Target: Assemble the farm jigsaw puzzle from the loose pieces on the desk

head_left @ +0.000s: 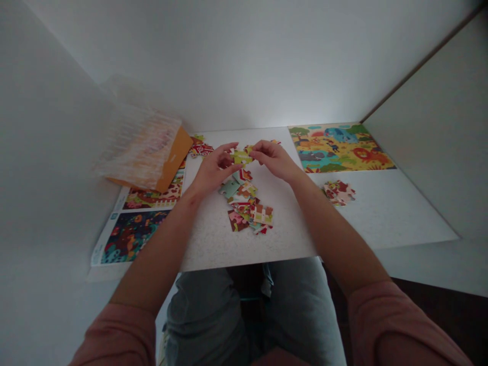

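A green jigsaw puzzle piece [242,156] is held between my two hands above the white table. My left hand [215,170] grips its left side, the thumb along the lower edge and the index finger raised apart. Pinched fingers of my right hand [275,158] hold its upper right side. Just below my hands lies a loose pile of puzzle pieces [244,195], overlapping, in red, green, pink and pale blue. More pieces [201,148] lie behind my left hand, and a few [275,142] show behind the right one, partly hidden.
At the back right lies a finished-looking animal picture [339,147], with a small heap of brown and pink pieces [338,193] in front. On the left, a clear plastic bag [137,142] with an orange sheet [175,157] covers part of a printed picture sheet [133,234]. White walls [244,66] enclose the table.
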The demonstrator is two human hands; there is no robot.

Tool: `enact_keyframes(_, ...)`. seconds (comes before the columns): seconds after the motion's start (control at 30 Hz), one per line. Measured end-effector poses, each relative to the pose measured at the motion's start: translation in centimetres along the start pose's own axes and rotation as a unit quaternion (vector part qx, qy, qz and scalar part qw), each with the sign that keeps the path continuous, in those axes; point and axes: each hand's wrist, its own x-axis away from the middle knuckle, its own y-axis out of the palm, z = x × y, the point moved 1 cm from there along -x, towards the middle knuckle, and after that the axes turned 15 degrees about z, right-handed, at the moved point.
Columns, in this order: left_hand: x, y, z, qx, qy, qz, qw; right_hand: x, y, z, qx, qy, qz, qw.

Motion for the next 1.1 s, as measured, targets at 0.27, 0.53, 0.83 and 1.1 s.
enact_keyframes(0.27,-0.8,-0.8,-1.1,-0.076,0.017,0.102,0.992,-0.7,-1.9,-0.6,0.043,-0.024,0.058,0.997)
enact_keyframes(0.53,-0.4,-1.7,-2.5,-0.356,0.097,0.066,0.927,8.7,-17.5,-3.1,0.161,-0.068,0.201,0.964)
enact_keyframes(0.83,-0.2,-0.7,-1.9,-0.343,0.085,0.1,0.93,17.1,-27.1,1.7,0.378,-0.124,0.214,0.892)
enact_keyframes(1.1,0.0,-0.2,-3.1,-0.33,0.118,0.078,0.933,2.6,-12.1,2.1,0.413,-0.024,0.145,0.899)
